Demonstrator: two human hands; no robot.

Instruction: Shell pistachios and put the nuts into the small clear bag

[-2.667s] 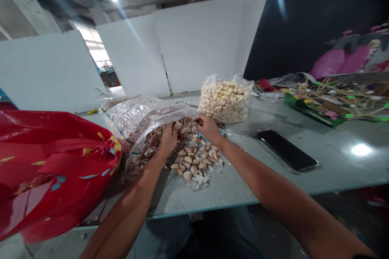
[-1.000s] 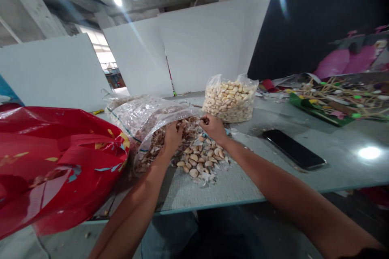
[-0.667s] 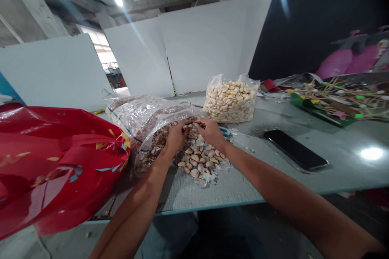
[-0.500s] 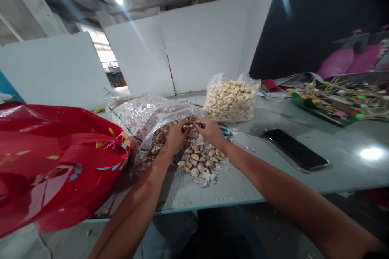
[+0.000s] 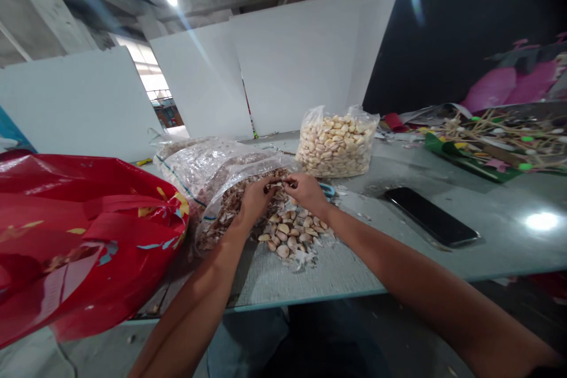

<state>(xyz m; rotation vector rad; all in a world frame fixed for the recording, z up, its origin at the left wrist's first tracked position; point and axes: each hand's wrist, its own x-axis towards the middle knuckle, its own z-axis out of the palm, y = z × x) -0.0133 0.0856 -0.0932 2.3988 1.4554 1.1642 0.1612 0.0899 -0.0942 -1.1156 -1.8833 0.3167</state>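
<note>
- I see the left hand point(image 5: 256, 201) and right hand point(image 5: 309, 194) nearly meeting at the mouth of a clear bag point(image 5: 208, 159) of dry skins point(image 5: 228, 207).
- Both grips look narrow; I can't tell what they pinch.
- Garlic cloves point(image 5: 292, 233) lie heaped on my side of the hands.
- Beyond the right hand stands a bag of peeled cloves point(image 5: 336, 147).

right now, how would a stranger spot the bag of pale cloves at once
Find the grey table, then its far side, before the white panels. Just beyond the person's right hand stands a clear bag. Unlike the slumped bag of brown skins to its left, it is upright and packed with pale cloves.
</note>
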